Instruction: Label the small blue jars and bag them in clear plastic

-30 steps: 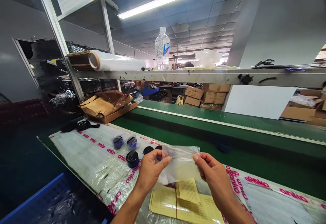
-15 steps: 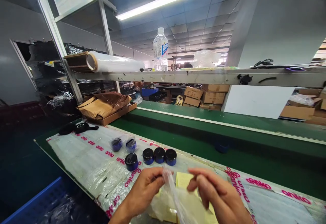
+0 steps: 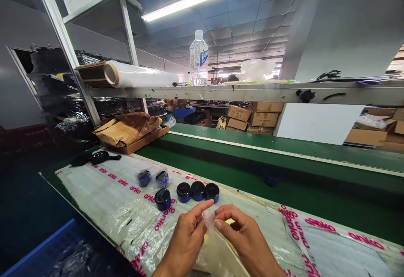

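A clear plastic bag [image 3: 217, 249] hangs between my two hands at the bottom middle. My left hand [image 3: 188, 237] pinches the bag's upper left edge between thumb and fingers. On the other side, my right hand [image 3: 241, 237] has its thumb and fingertips closed at the bag's upper right edge. Yellow sheets show in part behind the bag and hands. Just beyond, three round black-and-blue lidded containers stand in a row, the right container [image 3: 211, 192] nearest my fingers. Another such container [image 3: 163, 199] stands to their left.
Two bagged blue containers [image 3: 144, 178] lie farther back on the printed sheeting [image 3: 123, 209]. A black item [image 3: 101, 156], a cardboard tray with brown paper [image 3: 129, 132] and a blue crate [image 3: 47, 251] are at left. A shelf beam [image 3: 240, 94] crosses above the green belt [image 3: 233, 163].
My right hand has moved left to the bag and closed its fingers on the edge. My left hand still holds the bag, its index finger now stretched further out.
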### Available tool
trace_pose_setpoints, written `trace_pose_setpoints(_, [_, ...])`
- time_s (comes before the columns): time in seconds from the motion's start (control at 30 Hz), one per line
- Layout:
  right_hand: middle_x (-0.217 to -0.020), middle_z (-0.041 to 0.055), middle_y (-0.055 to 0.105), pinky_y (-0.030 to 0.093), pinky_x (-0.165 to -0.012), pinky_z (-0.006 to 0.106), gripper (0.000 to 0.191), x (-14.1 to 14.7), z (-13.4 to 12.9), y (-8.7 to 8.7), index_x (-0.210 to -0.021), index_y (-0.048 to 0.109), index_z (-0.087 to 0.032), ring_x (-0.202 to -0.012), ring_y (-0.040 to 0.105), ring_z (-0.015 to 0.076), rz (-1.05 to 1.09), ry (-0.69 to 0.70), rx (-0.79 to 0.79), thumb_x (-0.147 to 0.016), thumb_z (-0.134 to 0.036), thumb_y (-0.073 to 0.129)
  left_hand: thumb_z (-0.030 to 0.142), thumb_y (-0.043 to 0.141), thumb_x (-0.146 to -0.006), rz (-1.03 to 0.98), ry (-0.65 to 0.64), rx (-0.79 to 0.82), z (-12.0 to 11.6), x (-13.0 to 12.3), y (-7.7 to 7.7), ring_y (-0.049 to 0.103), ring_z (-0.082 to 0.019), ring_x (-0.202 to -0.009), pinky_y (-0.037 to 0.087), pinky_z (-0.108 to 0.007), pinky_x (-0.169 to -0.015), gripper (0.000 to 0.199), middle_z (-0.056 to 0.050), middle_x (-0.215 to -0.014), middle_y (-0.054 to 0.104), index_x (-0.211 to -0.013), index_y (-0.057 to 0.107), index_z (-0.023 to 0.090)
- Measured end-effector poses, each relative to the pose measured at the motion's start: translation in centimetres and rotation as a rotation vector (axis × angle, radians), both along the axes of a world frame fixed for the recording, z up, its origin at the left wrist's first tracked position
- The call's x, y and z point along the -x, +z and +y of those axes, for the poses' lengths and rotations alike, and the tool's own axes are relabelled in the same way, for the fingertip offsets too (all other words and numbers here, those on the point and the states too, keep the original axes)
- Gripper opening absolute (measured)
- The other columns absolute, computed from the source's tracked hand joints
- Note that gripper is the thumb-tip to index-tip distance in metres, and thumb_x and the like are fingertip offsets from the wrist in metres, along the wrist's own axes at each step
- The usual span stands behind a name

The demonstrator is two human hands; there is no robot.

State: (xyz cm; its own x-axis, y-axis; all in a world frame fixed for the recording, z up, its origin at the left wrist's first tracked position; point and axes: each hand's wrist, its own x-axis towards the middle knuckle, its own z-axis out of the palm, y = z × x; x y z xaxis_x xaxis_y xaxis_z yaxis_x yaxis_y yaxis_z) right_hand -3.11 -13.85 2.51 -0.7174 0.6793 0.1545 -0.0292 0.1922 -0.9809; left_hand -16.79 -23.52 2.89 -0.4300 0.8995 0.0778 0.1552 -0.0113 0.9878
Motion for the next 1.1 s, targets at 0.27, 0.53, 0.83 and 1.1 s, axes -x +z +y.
trace_pose_setpoints(0.27, [-0.077,0.0021,0.065,0.039,-0.056,0.023,0.029,0.5,1.1,-0.5,-0.073,0.059,-0.019,-0.062,0.048,0.0120,0.266,-0.041,0.477,-0.079,-0.045,0.070,0.046,0.074,-0.073,-0.386,0.174,-0.018,1.4,0.5,-1.1,0.026,-0.005,-0.042,0.019,-0.016,-0.042,0.039,0.008,-0.050,0.043,-0.096,0.069,0.015])
trace_pose_setpoints(0.53, [-0.063,-0.0043,0.053,0.029,-0.049,0.020,0.034,1.3,3.0,-1.2,-0.072,0.050,-0.020,-0.050,0.037,0.0070,0.176,0.018,0.555,-0.077,-0.047,0.069,0.040,0.067,-0.065,-0.623,0.036,-0.050,2.4,1.6,-1.1,0.027,-0.004,-0.039,0.024,-0.019,-0.042,0.027,0.006,-0.061,0.053,-0.077,0.054,0.020])
trace_pose_setpoints(0.83, [-0.064,0.0015,0.066,0.036,-0.055,0.026,0.018,5.6,10.4,-3.7,-0.070,0.058,-0.021,-0.056,0.053,0.0148,-0.187,-0.239,0.022,-0.076,-0.038,0.057,0.039,0.061,-0.079,0.092,0.357,0.026,7.4,2.5,-4.4,0.059,-0.018,-0.069,0.043,-0.028,-0.066,0.025,-0.005,-0.082,0.068,-0.087,0.068,0.017])
trace_pose_setpoints(1.1, [-0.070,0.0018,0.068,0.035,-0.060,0.027,0.014,6.4,11.4,-4.7,-0.074,0.063,-0.023,-0.066,0.060,0.0193,-0.395,-0.351,-0.214,-0.081,-0.032,0.054,0.023,0.052,-0.093,0.552,0.481,0.201,7.7,1.4,-5.0,0.067,-0.025,-0.088,0.037,-0.030,-0.073,0.016,-0.005,-0.089,0.074,-0.095,0.068,0.023])
